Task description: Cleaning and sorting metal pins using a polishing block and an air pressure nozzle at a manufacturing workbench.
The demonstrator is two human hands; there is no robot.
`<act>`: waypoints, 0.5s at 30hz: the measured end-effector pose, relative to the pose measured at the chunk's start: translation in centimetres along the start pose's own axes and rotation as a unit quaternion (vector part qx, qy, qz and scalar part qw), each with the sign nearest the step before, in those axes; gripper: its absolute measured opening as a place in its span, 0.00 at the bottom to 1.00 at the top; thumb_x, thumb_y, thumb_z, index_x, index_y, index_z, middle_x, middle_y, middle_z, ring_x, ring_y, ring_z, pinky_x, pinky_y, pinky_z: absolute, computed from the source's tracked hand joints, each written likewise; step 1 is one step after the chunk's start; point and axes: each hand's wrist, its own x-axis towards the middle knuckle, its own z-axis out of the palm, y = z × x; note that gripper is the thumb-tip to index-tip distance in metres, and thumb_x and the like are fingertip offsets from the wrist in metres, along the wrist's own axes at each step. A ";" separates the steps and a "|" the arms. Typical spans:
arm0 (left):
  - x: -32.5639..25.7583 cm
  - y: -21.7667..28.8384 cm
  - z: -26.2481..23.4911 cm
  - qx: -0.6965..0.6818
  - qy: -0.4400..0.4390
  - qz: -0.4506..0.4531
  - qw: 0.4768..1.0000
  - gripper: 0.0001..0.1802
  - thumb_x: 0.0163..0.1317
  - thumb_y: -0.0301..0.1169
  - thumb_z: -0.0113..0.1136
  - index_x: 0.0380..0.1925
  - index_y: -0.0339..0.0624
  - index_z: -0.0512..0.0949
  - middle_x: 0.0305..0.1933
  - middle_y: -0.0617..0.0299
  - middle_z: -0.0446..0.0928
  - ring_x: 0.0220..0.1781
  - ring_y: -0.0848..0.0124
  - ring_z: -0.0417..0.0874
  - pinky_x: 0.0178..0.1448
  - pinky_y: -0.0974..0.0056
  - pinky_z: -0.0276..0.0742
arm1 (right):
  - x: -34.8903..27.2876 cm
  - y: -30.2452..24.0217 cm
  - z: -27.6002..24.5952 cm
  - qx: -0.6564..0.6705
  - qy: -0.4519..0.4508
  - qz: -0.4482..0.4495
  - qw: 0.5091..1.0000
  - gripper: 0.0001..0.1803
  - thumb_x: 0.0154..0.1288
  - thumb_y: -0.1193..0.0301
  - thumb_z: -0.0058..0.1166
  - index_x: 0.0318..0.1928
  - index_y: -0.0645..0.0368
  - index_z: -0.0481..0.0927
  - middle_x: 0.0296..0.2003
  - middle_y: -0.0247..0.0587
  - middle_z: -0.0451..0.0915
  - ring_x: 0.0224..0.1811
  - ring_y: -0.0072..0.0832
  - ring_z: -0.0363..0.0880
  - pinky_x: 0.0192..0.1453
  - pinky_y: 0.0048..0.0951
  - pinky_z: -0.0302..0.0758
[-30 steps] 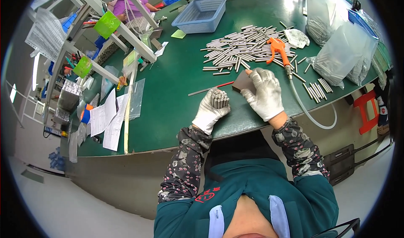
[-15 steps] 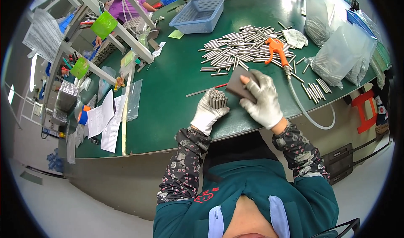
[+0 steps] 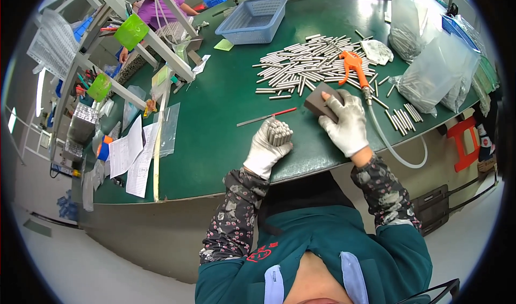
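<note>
My left hand (image 3: 260,154), in a white glove, is closed round a bundle of short metal rods (image 3: 280,133), their ends facing up. To its right, my gloved right hand (image 3: 346,125) grips a brown sanding block (image 3: 317,104) above the green table, apart from the bundle. A thin file (image 3: 266,116) with a red handle lies just beyond my left hand. Farther out spreads a loose pile of metal rods (image 3: 293,62). An orange air blow gun (image 3: 353,65) rests on the pile's right side, its clear hose running past my right hand.
A blue plastic basket (image 3: 252,22) stands at the back. Clear bags of rods (image 3: 430,78) sit on the right, near a small row of rods (image 3: 402,118). At left are a metal rack (image 3: 166,49) and papers (image 3: 129,156). A person in purple (image 3: 156,11) is behind the rack.
My right hand has moved right with the sanding block, away from the rod bundle. My left hand has shifted only slightly, and more of the file shows.
</note>
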 end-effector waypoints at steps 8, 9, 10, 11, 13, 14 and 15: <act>-0.6 -1.1 -0.3 -0.029 -0.084 -0.019 0.996 0.34 0.50 0.10 0.55 0.59 0.42 0.62 0.48 0.62 0.73 0.47 0.71 0.78 0.53 0.69 0.76 | 0.5 -1.1 -1.3 -0.005 -0.063 -0.022 0.998 0.24 0.47 0.60 0.59 0.48 0.48 0.80 0.48 0.49 0.73 0.50 0.46 0.69 0.54 0.43 0.67; -0.7 -2.5 -1.3 0.041 -0.077 -0.016 0.996 0.36 0.48 0.12 0.61 0.58 0.48 0.63 0.52 0.64 0.73 0.51 0.73 0.76 0.53 0.67 0.76 | 0.5 -1.5 -1.5 0.050 -0.069 -0.063 0.994 0.24 0.47 0.60 0.59 0.49 0.48 0.80 0.48 0.49 0.73 0.50 0.46 0.69 0.55 0.43 0.67; -0.7 -2.4 -0.8 0.039 -0.080 -0.021 0.996 0.36 0.48 0.12 0.61 0.58 0.48 0.63 0.52 0.64 0.73 0.51 0.73 0.76 0.53 0.67 0.76 | -0.1 -2.5 -2.2 0.102 -0.080 -0.094 0.987 0.24 0.47 0.60 0.59 0.49 0.48 0.80 0.48 0.49 0.73 0.51 0.46 0.69 0.55 0.44 0.67; -0.5 -1.5 -0.2 0.110 -0.057 0.019 0.992 0.33 0.50 0.12 0.58 0.57 0.45 0.63 0.47 0.63 0.73 0.48 0.73 0.77 0.51 0.68 0.76 | -0.8 -2.8 -2.0 0.178 -0.100 -0.139 0.969 0.25 0.47 0.59 0.59 0.49 0.48 0.80 0.48 0.50 0.73 0.51 0.47 0.68 0.56 0.44 0.66; -0.8 0.1 1.3 -0.048 -0.009 -0.019 0.999 0.25 0.53 0.15 0.56 0.51 0.42 0.66 0.37 0.63 0.75 0.44 0.74 0.78 0.47 0.69 0.76 | -0.6 -2.8 -1.9 0.063 -0.132 -0.071 0.987 0.24 0.48 0.59 0.59 0.49 0.47 0.80 0.48 0.51 0.73 0.51 0.47 0.68 0.57 0.43 0.66; -0.8 -0.7 0.6 -0.046 -0.010 -0.017 0.999 0.25 0.53 0.15 0.56 0.51 0.42 0.66 0.37 0.63 0.75 0.44 0.74 0.78 0.47 0.69 0.76 | 0.5 -2.5 -2.5 -0.051 -0.137 -0.003 0.989 0.23 0.48 0.58 0.58 0.49 0.46 0.80 0.48 0.51 0.73 0.51 0.47 0.68 0.58 0.42 0.65; -0.8 -2.3 -0.6 -0.153 -0.070 -0.032 0.985 0.25 0.52 0.14 0.56 0.51 0.42 0.66 0.38 0.63 0.75 0.45 0.74 0.78 0.48 0.69 0.75 | 0.9 -1.3 -2.5 -0.057 -0.117 0.023 0.991 0.23 0.49 0.58 0.58 0.48 0.45 0.81 0.49 0.51 0.73 0.51 0.46 0.69 0.57 0.42 0.65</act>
